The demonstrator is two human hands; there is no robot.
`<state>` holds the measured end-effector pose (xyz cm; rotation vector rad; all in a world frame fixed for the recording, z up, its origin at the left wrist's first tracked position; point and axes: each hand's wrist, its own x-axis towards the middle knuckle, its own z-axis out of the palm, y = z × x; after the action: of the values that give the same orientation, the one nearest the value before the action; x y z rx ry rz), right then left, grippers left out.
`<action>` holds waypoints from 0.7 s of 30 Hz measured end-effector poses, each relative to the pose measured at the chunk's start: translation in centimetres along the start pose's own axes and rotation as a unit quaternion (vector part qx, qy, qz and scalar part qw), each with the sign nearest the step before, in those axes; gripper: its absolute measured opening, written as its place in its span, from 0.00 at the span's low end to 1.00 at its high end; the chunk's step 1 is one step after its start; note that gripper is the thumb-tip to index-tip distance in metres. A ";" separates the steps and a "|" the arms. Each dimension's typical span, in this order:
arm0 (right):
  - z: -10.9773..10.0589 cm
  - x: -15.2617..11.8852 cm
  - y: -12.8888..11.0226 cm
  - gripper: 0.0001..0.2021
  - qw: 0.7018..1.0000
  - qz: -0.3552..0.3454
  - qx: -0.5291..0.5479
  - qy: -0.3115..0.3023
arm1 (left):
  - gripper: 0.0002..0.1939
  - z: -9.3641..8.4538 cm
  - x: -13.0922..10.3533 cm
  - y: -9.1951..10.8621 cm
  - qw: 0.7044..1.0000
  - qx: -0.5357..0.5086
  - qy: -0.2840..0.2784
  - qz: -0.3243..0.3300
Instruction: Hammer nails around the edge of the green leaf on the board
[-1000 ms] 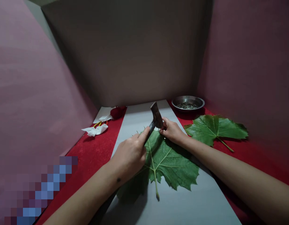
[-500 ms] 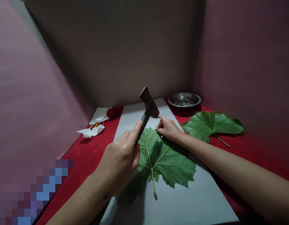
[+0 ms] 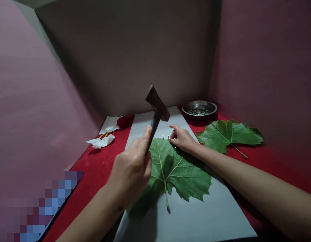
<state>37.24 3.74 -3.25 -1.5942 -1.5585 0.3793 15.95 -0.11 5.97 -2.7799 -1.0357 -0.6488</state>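
My left hand (image 3: 131, 164) is wrapped round the dark handle of a hammer (image 3: 158, 106), thumb along the handle. The rusty head hangs in the air above and left of my right fingers, apart from them. A large green leaf (image 3: 167, 168) lies on a white board (image 3: 195, 218), its stem toward me. Several thin nails (image 3: 163, 137) stand upright along its far edge. There my right hand (image 3: 183, 138) pinches a nail between thumb and finger, mostly hidden by the fingers, with the index finger raised. My left hand and its shadow cover part of the leaf's left side.
A metal bowl (image 3: 199, 108) of nails stands at the back right. A second leaf (image 3: 229, 134) lies on the red cloth (image 3: 94, 171) to the right. Crumpled white paper (image 3: 101, 141) with yellow-orange handles and a red object (image 3: 124, 122) lie at left. Walls rise close around.
The hammer head has risen and moved slightly left, away from my right fingers. My right hand stays at the leaf's far edge. The whole view has shifted a little.
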 end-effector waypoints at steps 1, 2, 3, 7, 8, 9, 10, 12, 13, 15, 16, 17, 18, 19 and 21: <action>0.0 0.0 0.0 0.31 1.000 0.002 -0.002 0.002 | 0.34 0.7 0.0 0.1 0.999 0.015 -0.050 -0.013; 0.0 0.0 0.0 0.31 1.000 0.004 -0.004 0.003 | 0.35 1.4 0.1 0.1 0.993 0.032 -0.109 -0.023; -0.1 0.0 0.0 0.31 1.000 0.006 -0.005 0.004 | 0.35 1.9 0.2 0.0 0.986 0.044 -0.156 -0.025; -0.1 0.0 -0.2 0.31 1.000 0.002 0.004 0.001 | 0.34 1.8 0.3 -0.1 0.986 0.048 -0.156 -0.016; -0.1 0.0 -0.2 0.30 1.000 -0.001 0.003 0.001 | 0.33 1.4 0.2 -0.1 0.991 0.039 -0.128 -0.014; -0.1 -0.1 -0.2 0.30 1.000 -0.003 0.001 0.003 | 0.32 0.9 0.1 0.0 0.995 0.029 -0.100 -0.011; -0.1 -0.1 -0.2 0.29 1.000 -0.005 -0.002 0.005 | 0.32 0.6 0.0 0.1 0.997 0.023 -0.075 -0.007; -0.1 0.0 -0.1 0.27 1.000 -0.007 -0.004 0.006 | 0.32 0.7 -0.3 0.3 0.998 0.027 -0.057 -0.003; -0.1 0.0 -0.1 0.27 1.000 -0.007 -0.003 0.006 | 0.33 1.1 -0.3 0.4 0.996 0.040 -0.074 -0.005; -0.1 0.0 0.0 0.27 1.000 -0.002 -0.002 0.006 | 0.34 2.1 -0.4 0.4 0.988 0.073 -0.136 -0.015; -0.1 0.0 0.0 0.28 1.000 0.001 -0.001 0.006 | 0.35 2.5 -0.3 0.3 0.982 0.084 -0.166 -0.019; -0.1 0.0 0.1 0.29 1.000 0.002 0.000 0.005 | 0.35 2.8 -0.2 0.2 0.979 0.083 -0.183 -0.021; 0.0 0.1 0.1 0.29 1.000 0.002 0.001 0.004 | 0.35 2.8 -0.1 0.0 0.980 0.070 -0.187 -0.024; 0.0 0.1 0.1 0.30 1.000 0.000 0.002 0.004 | 0.34 2.6 0.0 -0.1 0.982 0.052 -0.180 -0.027; 0.0 0.1 0.2 0.32 1.000 -0.007 0.001 0.004 | 0.33 1.7 0.4 -0.5 0.988 0.018 -0.150 -0.037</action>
<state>37.37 3.85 -3.40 -1.5802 -1.5632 0.3667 16.51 0.94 4.57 -2.8768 -1.1934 -0.2176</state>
